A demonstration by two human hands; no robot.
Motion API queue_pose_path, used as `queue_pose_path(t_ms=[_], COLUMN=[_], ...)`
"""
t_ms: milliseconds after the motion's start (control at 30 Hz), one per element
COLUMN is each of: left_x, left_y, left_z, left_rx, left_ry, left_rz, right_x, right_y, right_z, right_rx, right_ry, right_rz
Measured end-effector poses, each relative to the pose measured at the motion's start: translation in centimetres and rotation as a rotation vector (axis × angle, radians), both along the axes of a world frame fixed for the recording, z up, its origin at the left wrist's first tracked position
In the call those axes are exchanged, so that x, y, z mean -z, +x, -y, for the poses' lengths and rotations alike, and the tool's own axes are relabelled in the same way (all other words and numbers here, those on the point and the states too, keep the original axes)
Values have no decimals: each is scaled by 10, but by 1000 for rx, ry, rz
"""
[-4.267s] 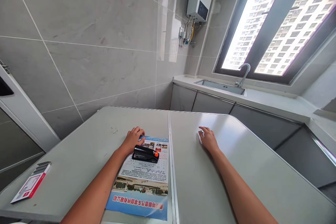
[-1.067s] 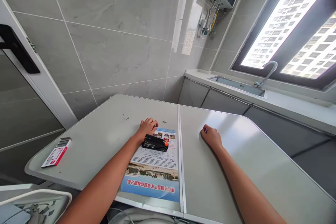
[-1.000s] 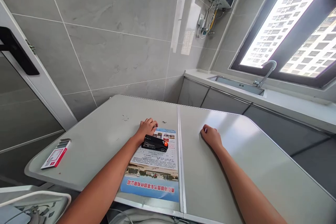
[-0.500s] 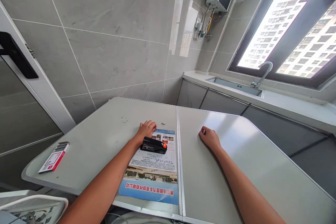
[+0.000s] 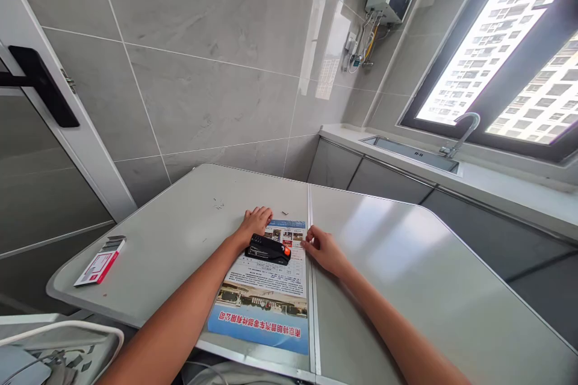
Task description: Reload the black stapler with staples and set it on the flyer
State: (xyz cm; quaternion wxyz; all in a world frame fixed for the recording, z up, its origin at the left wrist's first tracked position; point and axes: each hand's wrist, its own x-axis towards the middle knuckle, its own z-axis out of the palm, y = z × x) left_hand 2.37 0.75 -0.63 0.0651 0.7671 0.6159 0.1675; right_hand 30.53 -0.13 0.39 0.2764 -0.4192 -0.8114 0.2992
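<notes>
A printed leaflet (image 5: 263,328), blue at top and bottom with text and small pictures, lies on the table (image 5: 171,252). Across its upper part rests a black stapler (image 5: 268,250) with an orange tip. My left hand (image 5: 259,221) lies with fingers flat at the leaflet's upper left corner, just above the stapler, its thumb hidden. My right hand (image 5: 324,248) is at the leaflet's upper right edge, fingers loosely bent and thumb apart from the index finger. Its thumb tip reaches the paper's edge; I cannot tell whether it presses there.
A small red and white box (image 5: 100,264) lies near the table's left edge. Staples (image 5: 285,213) and other tiny dark bits are scattered on the tabletop. A white basket (image 5: 67,328) with cables stands at lower left. Beyond are a sink (image 5: 410,153) and a door handle (image 5: 47,87).
My right hand has moved left from the right half of the table to the leaflet's edge, its thumb parting from the index finger. My left hand and the stapler stay in place.
</notes>
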Motion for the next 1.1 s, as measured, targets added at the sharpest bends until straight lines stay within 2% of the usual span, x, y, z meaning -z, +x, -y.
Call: queue_pose_path(t_ms=[100, 267, 467, 633, 933, 1100], left_x=[-1, -4, -11, -12, -11, -21], left_y=[0, 0, 1, 0, 3, 14], left_z=[1, 3, 6, 8, 8, 18], left_rx=[2, -7, -59, -52, 107, 331], left_ry=[-8, -4, 43, 95, 122, 73], left_rz=[18, 55, 122, 184, 218, 234], right_x=[-4, -8, -14, -22, -32, -37], right_y=[-7, -13, -9, 11, 65, 89], right_z=[16, 30, 25, 13, -21, -32], right_rx=[-124, -188, -239, -283, -331, -293], right_ry=[-29, -9, -49, -82, -250, -315], right_rz=[23, 74, 74, 69, 158, 184])
